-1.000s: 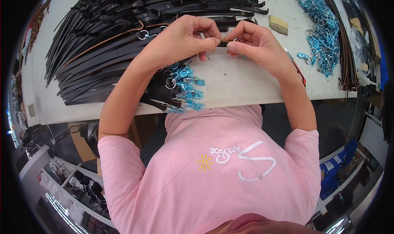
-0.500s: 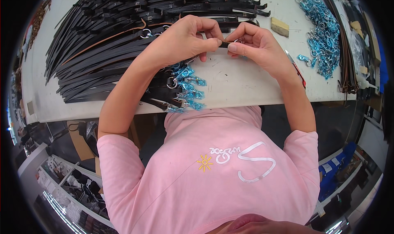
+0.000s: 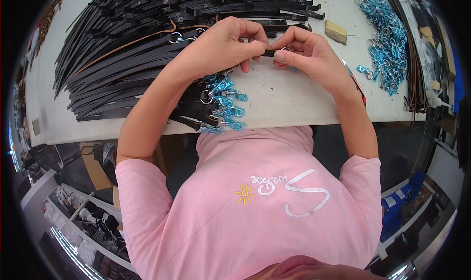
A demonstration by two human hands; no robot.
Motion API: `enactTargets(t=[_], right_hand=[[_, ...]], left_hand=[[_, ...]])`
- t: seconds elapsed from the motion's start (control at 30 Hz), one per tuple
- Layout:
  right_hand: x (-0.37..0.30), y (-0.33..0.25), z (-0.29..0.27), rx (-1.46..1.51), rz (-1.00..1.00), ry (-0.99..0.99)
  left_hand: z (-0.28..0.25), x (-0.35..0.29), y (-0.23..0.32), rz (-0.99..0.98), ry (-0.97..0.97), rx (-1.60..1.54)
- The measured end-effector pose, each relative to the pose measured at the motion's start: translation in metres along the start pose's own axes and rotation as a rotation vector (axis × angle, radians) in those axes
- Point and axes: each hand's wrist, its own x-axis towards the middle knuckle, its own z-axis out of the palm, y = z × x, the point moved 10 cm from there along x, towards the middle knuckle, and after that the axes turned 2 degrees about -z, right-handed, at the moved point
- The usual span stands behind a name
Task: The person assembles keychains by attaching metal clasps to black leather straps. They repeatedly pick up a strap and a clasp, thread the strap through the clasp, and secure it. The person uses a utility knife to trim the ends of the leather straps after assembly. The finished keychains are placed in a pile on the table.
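Note:
Over the table, both my hands pinch a short stretch of black leather strap. My left hand is closed on it with thumb and forefinger, and most of the strap is hidden behind that hand. My right hand holds the strap's end, where a small metal ring shows beside the thumb. Under my left wrist lie finished-looking straps with metal clasps in blue wrapping, spread toward the table's near edge.
Rows of black straps cover the left and far table. A pile of blue-wrapped clasps lies at right, beside long dark strips. Near my right hand are a yellowish block and a red-handled cutting tool.
My hands stay almost in place on the strap. The fingers of my left hand have shifted slightly, and the view has moved a little.

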Motion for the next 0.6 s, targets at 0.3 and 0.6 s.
enactTargets(t=[0.3, 0.6], right_hand=[[0.000, 0.001, 0.003, -0.029, -0.017, -0.025], [-0.002, -0.005, -0.001, 0.007, -0.019, 0.038]], left_hand=[[0.002, 0.000, -0.002, 0.021, 0.009, 0.065], [-0.008, -0.006, 0.005, -0.028, 0.009, -0.069]])
